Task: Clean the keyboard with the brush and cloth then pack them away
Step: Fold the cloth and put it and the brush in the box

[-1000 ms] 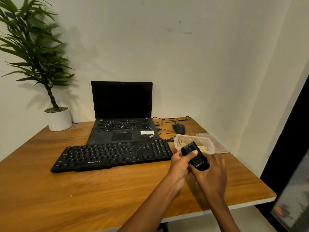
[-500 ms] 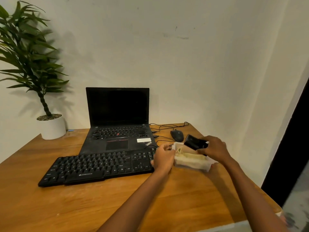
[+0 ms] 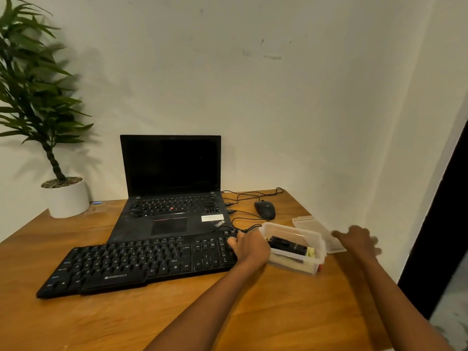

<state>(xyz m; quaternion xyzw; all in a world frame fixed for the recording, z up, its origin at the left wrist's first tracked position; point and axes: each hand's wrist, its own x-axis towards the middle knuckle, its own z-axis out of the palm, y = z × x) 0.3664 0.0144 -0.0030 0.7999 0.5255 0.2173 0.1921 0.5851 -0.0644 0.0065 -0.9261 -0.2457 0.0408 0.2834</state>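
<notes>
A wooden desk against a pale wall. From left: a black keyboard lies lengthwise across the desk. The left hand rests at its right end, against a clear plastic box holding a black brush. Just right lies the box's lid; the right hand, fingers spread and empty, hovers at its near end, the nearer hand to it.

The black keyboard lies flat near the front of the desk, while the black brush lies inside the clear plastic container just right of it.
</notes>
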